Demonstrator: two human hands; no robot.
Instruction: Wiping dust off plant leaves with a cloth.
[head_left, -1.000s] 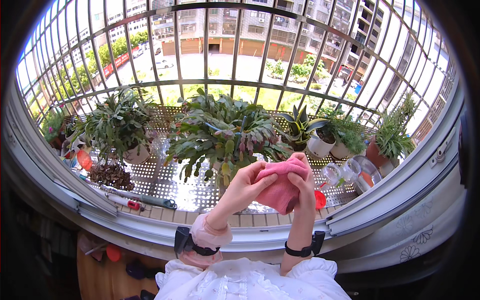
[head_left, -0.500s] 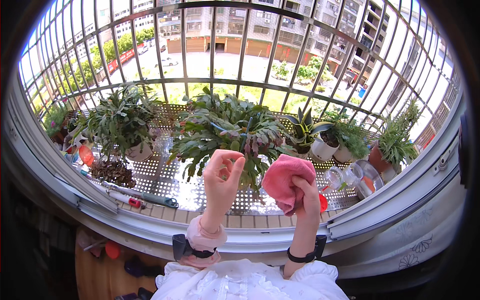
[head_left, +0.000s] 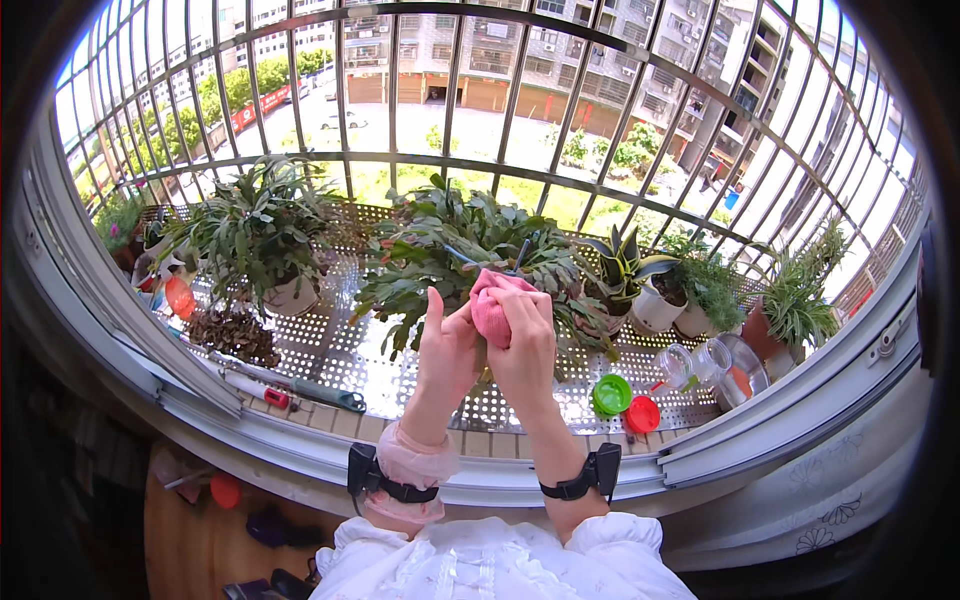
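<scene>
Pink cloth (head_left: 490,316), well apart from bars (head_left: 447,160).

You are facing metal bars (head_left: 430,160), with bright daylight streaming through. Beyond them, a grey building (head_left: 490,58) is standing over glaring pale ground, and trees (head_left: 185,130) are lining the left. A perforated metal shelf (head_left: 345,350) is gleaming behind a tiled ledge (head_left: 482,444). A flower-patterned curtain (head_left: 775,505) is hanging at your right; a brown wooden surface (head_left: 185,545) is showing lower left.
</scene>
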